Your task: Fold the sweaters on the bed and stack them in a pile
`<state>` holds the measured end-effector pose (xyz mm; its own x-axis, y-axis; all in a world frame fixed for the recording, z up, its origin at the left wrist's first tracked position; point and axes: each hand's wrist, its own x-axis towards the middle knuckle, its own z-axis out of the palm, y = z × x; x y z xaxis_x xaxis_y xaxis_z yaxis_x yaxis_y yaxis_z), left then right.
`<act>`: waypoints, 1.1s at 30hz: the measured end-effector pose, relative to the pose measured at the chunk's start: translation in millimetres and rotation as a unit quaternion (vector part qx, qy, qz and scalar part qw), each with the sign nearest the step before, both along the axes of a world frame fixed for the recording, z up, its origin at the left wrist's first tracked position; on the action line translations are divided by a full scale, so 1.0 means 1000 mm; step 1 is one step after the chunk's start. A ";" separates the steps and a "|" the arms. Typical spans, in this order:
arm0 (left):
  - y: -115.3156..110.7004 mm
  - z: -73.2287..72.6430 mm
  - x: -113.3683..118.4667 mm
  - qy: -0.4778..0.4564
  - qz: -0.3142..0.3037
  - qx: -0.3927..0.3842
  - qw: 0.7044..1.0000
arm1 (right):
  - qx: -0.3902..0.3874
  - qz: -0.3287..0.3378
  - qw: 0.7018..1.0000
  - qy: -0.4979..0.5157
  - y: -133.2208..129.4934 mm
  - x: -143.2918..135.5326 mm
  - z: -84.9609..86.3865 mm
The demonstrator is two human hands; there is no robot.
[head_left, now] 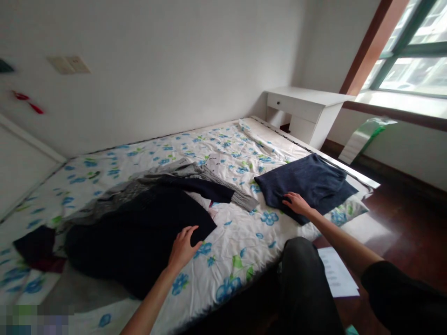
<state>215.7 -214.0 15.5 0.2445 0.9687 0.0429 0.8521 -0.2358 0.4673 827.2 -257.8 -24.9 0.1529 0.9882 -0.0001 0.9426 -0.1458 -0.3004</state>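
Observation:
My left hand (183, 247) hovers over or rests at the near edge of a black garment (139, 232), its fingers loosely bent and thumb apart. I cannot tell whether it touches the cloth. My right hand (296, 204) lies with spread fingers on the near left part of a folded navy garment (307, 179). Under and behind the black garment lies a heap with a grey knit sweater (115, 197). A dark sleeve with a grey cuff (244, 199) reaches right from that heap. A dark and maroon piece of clothing (40, 249) sits at the far left.
The clothes lie on a bed with a blue-flowered white sheet (230, 270). A white desk (296, 107) stands beyond the bed near the window (415, 70). Papers (337, 274) are on the dark floor by my knee (303, 279). A white and green package (365, 137) leans at the right.

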 end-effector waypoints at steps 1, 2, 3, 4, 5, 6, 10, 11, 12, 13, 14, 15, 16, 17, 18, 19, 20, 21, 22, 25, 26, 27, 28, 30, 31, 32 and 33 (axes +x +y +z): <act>-0.013 -0.002 -0.026 0.065 -0.018 0.008 0.998 | -0.004 -0.010 1.000 -0.007 -0.011 -0.006 -0.009; -0.026 -0.004 -0.049 0.119 -0.020 0.011 0.993 | -0.012 -0.021 1.000 -0.014 -0.018 -0.011 -0.015; -0.038 -0.005 -0.067 0.163 -0.010 0.012 0.987 | -0.024 -0.032 0.999 -0.018 -0.023 -0.016 -0.018; -0.049 -0.005 -0.082 0.197 0.008 0.016 0.980 | -0.040 -0.040 0.998 -0.017 -0.025 -0.022 -0.017; -0.058 -0.005 -0.092 0.224 0.025 0.021 0.974 | -0.060 -0.041 0.997 -0.010 -0.024 -0.030 -0.012; -0.066 -0.004 -0.099 0.243 0.038 0.023 0.969 | -0.079 -0.032 0.996 0.004 -0.021 -0.040 -0.005; -0.077 0.008 -0.098 0.261 0.051 0.012 0.964 | -0.083 0.068 0.988 0.110 -0.007 -0.110 0.036; -0.077 0.012 -0.095 0.253 0.059 0.012 0.966 | -0.071 0.090 0.983 0.144 -0.007 -0.135 0.043; -0.079 0.017 -0.092 0.243 0.072 0.014 0.967 | -0.062 0.109 0.976 0.179 -0.009 -0.161 0.047; -0.080 0.021 -0.090 0.231 0.083 0.017 0.969 | -0.061 0.124 0.967 0.213 -0.013 -0.189 0.048; -0.083 0.024 -0.089 0.217 0.091 0.018 0.972 | -0.070 0.137 0.957 0.245 -0.019 -0.217 0.046; -0.086 0.027 -0.088 0.203 0.097 0.015 0.974 | -0.086 0.153 0.946 0.274 -0.027 -0.243 0.041; -0.091 0.029 -0.089 0.188 0.099 0.009 0.977 | -0.107 0.167 0.933 0.300 -0.036 -0.268 0.034; -0.096 0.031 -0.089 0.175 0.098 0.000 0.980 | -0.130 0.175 0.921 0.321 -0.045 -0.290 0.026; -0.102 0.032 -0.090 0.164 0.095 -0.011 0.982 | -0.147 0.179 0.912 0.337 -0.054 -0.309 0.017; -0.108 0.032 -0.090 0.155 0.090 -0.023 0.984 | -0.162 0.177 0.904 0.353 -0.061 -0.323 0.010; -0.114 0.032 -0.090 0.147 0.084 -0.034 0.985 | -0.177 0.171 0.896 0.371 -0.066 -0.334 0.004; -0.120 0.031 -0.090 0.139 0.079 -0.042 0.986 | -0.191 0.162 0.885 0.392 -0.070 -0.341 -0.001; -0.125 0.029 -0.090 0.131 0.072 -0.050 0.988 | -0.205 0.154 0.873 0.414 -0.071 -0.345 -0.005; -0.134 0.022 -0.091 0.102 0.060 -0.071 0.990 | -0.238 0.130 0.842 0.466 -0.070 -0.343 -0.009; -0.134 0.021 -0.092 0.090 0.063 -0.078 0.991 | -0.241 0.125 0.838 0.474 -0.068 -0.340 -0.010; -0.133 0.020 -0.093 0.075 0.072 -0.084 0.991 | -0.241 0.120 0.836 0.477 -0.067 -0.338 -0.010; -0.131 0.020 -0.093 0.057 0.088 -0.088 0.991 | -0.242 0.116 0.836 0.478 -0.066 -0.335 -0.010; -0.127 0.025 -0.091 0.015 0.141 -0.092 0.986 | -0.243 0.116 0.838 0.476 -0.067 -0.332 -0.010; -0.125 0.029 -0.087 -0.014 0.166 -0.095 0.981 | -0.246 0.115 0.837 0.475 -0.068 -0.331 -0.011; -0.126 0.034 -0.082 -0.050 0.185 -0.097 0.977 | -0.251 0.111 0.834 0.478 -0.069 -0.331 -0.011; -0.129 0.039 -0.075 -0.093 0.190 -0.097 0.973 | -0.258 0.108 0.825 0.491 -0.070 -0.331 -0.010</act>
<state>141.1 -342.8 54.2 -0.1272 0.9818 -0.1408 0.7570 0.1879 0.6258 496.1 -328.2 -35.3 -0.3508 0.8224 -0.4480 0.3021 -0.3535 -0.8853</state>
